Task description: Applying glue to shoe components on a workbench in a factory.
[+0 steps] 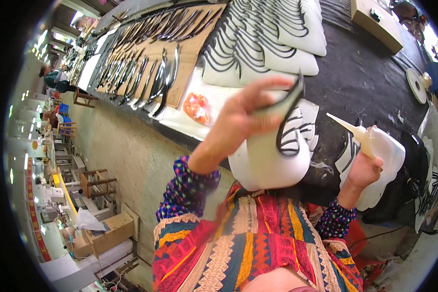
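My left hand (238, 117), smeared a little by motion, is closed on a pale, flexible panel with a curved black edge strip (293, 104). Its forefinger stretches out near the strip's tip. Below the hand, a white rounded sheet (272, 170) lies at the table's near edge, partly covered, and more black-striped white pieces (304, 127) sit just behind it. At the right, my right hand (366, 169) is wrapped round a translucent squeeze bottle (383, 146) whose long nozzle points up and to the left.
Overlapping black-edged white panels (263, 39) cover the far middle of the dark table (348, 63). Left of them, black strips lie on a cardboard sheet (182, 58), near an orange packet (197, 108). A cardboard box (377, 27), a white roll (415, 85) and white sheets (374, 192) are at the right.
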Action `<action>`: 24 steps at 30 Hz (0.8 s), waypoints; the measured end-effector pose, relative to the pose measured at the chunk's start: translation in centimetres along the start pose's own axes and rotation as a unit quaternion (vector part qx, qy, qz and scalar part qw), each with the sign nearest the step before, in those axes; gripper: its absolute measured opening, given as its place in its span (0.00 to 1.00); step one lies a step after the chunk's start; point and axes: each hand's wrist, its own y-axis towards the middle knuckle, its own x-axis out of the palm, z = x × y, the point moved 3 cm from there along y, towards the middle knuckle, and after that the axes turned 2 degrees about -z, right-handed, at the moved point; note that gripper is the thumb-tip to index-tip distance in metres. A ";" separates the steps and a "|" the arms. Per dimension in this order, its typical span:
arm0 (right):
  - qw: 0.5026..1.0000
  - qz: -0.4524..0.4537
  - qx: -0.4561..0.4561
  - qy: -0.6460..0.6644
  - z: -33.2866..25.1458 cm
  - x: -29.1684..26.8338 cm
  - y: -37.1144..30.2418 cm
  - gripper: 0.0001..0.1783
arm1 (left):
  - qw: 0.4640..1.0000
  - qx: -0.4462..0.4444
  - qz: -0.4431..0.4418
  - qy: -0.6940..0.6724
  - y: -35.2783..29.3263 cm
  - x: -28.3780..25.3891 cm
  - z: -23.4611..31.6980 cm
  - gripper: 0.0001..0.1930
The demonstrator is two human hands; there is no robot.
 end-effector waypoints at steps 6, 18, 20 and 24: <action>0.998 0.038 -0.046 -0.019 1.8 -1.3 2.1 0.49 | 0.999 0.012 0.033 0.030 2.9 -0.1 1.1 0.22; 0.998 0.038 -0.031 -0.048 2.5 -3.4 1.1 0.49 | 0.999 -0.006 0.013 0.038 5.3 -0.9 0.4 0.23; 0.998 0.041 -0.028 -0.044 2.5 -3.3 1.0 0.49 | 0.999 -0.027 0.023 0.028 5.1 -0.9 0.4 0.23; 0.998 0.039 -0.046 -0.035 2.7 -2.8 0.9 0.49 | 0.999 -0.025 0.023 0.020 4.5 -0.7 0.5 0.23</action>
